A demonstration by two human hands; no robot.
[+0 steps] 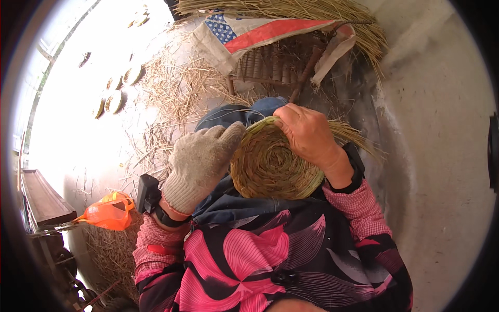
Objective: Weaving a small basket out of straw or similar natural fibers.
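The right hand (pixel 307 134) pinches the woven basket (pixel 275 164) by its far rim; beside the left edge, the gloved left hand (pixel 202 158) hides its fingertips, grip unclear.

The basket (pixel 275 161) is ringed in green and brown, the glove (pixel 200 158) grey, the sleeves (pixel 359 209) pink-and-white checked.

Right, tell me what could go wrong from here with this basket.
The bare right hand grips the woven basket at its edge, so stiff fibres might scratch it; the left hand at least wears a glove. The basket sits over the lap, a soft support, so it could tip or twist if the grip loosens. The loose straw scattered ahead might be slippery underfoot.
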